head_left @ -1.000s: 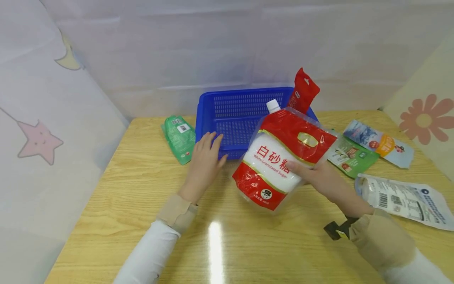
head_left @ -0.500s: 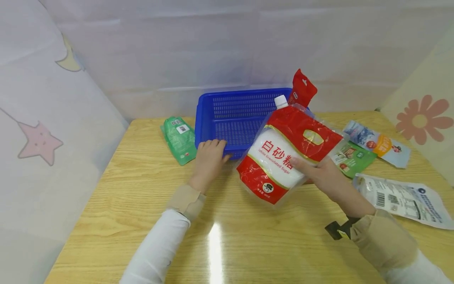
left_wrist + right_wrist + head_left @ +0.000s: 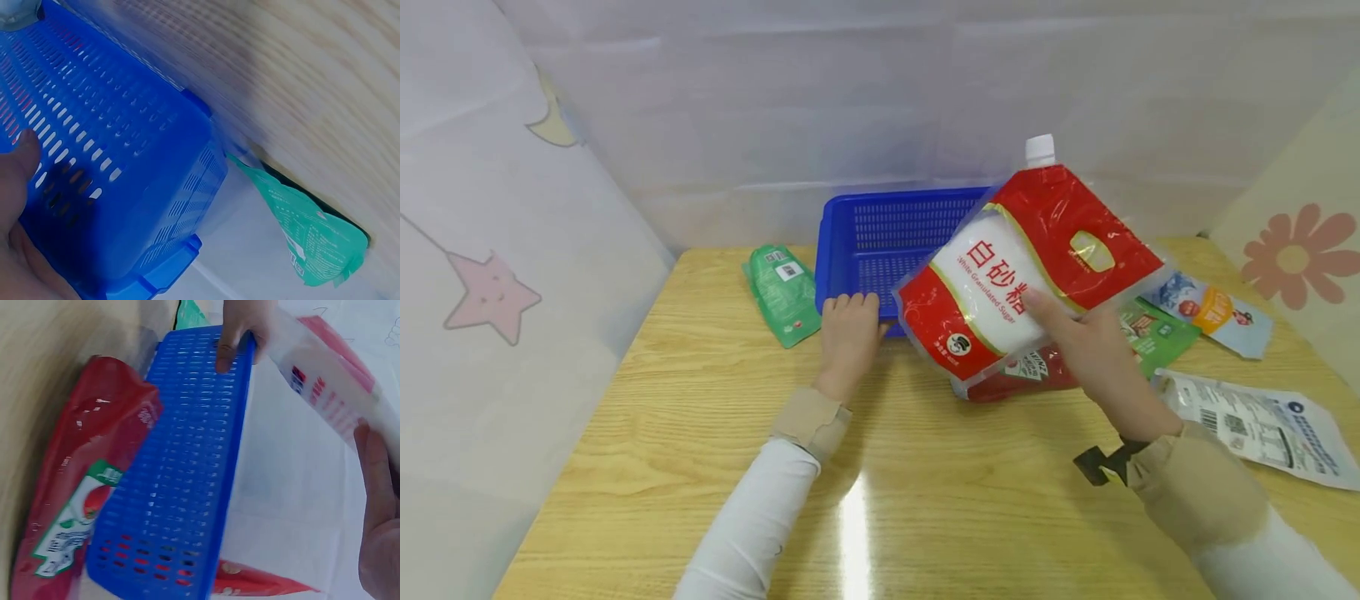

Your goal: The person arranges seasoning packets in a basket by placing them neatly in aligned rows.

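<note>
On the wooden counter (image 3: pixel 700 433), a green pouch (image 3: pixel 780 293) lies just left of the blue slotted basket (image 3: pixel 880 242). The left hand (image 3: pixel 848 333) rests on the basket's near rim, its grip curled over the edge. Right of it, the right hand (image 3: pixel 1093 354) holds a red-and-white bag of white granulated sugar (image 3: pixel 1022 267) tilted above the basket's right end, grip clamped on it, white cap uppermost. A red ketchup pouch (image 3: pixel 1030 379) lies beneath.

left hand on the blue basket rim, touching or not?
Touching. In the head view the left hand has its fingers curled over the near rim of the blue basket; the right wrist view also shows fingers hooked over that rim.
</note>
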`<state>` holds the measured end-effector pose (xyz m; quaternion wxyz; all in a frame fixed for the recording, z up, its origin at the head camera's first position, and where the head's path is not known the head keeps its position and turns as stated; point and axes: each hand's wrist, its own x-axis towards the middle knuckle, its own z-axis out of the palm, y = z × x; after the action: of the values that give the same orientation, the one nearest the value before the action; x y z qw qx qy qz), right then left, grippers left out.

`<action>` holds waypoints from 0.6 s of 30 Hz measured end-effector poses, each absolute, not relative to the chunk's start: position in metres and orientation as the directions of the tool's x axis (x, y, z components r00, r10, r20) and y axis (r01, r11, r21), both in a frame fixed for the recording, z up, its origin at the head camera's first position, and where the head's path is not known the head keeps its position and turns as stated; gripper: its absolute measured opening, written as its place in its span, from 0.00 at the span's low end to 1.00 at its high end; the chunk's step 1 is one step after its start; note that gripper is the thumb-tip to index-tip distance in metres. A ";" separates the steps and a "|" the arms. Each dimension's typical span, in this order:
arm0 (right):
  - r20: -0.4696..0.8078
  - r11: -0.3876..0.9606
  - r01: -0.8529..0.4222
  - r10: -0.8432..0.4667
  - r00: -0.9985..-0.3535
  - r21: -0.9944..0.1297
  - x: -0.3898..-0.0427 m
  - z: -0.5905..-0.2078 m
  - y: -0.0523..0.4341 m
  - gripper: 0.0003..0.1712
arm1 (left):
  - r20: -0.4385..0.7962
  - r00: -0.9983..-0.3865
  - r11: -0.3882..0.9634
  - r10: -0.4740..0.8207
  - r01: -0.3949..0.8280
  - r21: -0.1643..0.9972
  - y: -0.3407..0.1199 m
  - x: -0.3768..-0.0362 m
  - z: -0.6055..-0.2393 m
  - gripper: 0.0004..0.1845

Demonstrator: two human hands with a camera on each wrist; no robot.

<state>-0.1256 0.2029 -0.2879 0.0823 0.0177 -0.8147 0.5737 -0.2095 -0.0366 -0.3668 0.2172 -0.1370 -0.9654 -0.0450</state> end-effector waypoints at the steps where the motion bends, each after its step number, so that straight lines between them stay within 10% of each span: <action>1: 0.187 0.294 -0.157 0.074 -0.980 -0.943 -0.128 -0.285 0.201 0.26 | 0.438 -0.866 0.959 0.242 0.282 0.027 -0.036 -0.210 -0.367 0.18; 18: 0.300 0.449 -0.131 0.329 -0.895 -0.884 -0.205 -0.267 0.170 0.28 | 0.453 -0.861 0.965 0.231 0.264 0.010 -0.033 -0.210 -0.369 0.19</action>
<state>-0.2053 0.1703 -0.2669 0.2206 -0.0601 -0.8221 0.5214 -0.2103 -0.0329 -0.3686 0.2300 -0.1283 -0.9640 -0.0359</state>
